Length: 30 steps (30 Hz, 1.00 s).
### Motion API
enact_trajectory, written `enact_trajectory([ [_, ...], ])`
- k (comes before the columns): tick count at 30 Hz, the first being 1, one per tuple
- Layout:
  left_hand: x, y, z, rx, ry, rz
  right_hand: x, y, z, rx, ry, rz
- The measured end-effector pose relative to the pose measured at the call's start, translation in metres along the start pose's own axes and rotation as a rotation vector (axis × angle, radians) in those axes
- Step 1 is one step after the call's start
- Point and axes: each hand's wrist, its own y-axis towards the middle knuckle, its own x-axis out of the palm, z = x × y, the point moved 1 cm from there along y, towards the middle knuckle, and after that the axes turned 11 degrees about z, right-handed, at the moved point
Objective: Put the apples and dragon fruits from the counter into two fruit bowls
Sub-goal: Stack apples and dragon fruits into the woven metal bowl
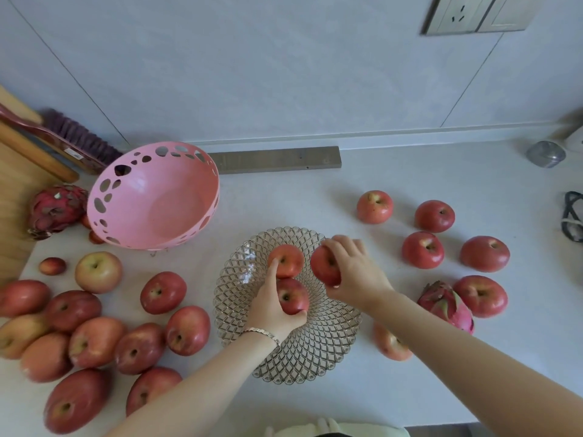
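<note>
A clear lattice glass bowl (315, 351) sits at the counter's front centre. Inside it lies a red apple (288, 258). My left hand (271, 310) grips a second apple (293, 296) low in the bowl. Over the bowl's right rim, my right hand (356, 272) holds a third apple (325, 266). An empty pink perforated bowl (151, 197) stands tilted at the back left. One dragon fruit (55, 209) lies left of it, another (448, 305) right of the glass bowl. Several apples cluster at the left (94, 342) and several at the right (422, 250).
A brush (79, 137) and a wooden board (19, 184) lie at the far left. A grey bar (274, 159) runs along the wall. A small lidded container (545, 154) and a dark cord (572, 216) sit at the right edge.
</note>
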Motion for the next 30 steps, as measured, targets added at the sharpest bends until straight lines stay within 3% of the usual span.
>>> enact_trajectory([
  [12,0.006,0.009,-0.001,-0.067,-0.013,0.083,0.043,0.002,-0.007,-0.141,-0.228,-0.084],
  [16,0.006,0.011,0.000,-0.088,0.003,0.054,0.037,0.010,-0.016,0.028,-0.025,-0.262],
  [20,0.007,0.011,-0.003,-0.083,0.045,0.040,0.035,0.019,-0.019,0.171,0.118,-0.242],
  [23,0.007,0.012,-0.004,-0.088,0.053,0.024,0.041,0.025,-0.027,0.223,0.035,-0.127],
  [30,0.007,0.011,-0.006,-0.091,0.013,0.025,0.048,0.046,-0.042,0.196,-0.291,-0.265],
])
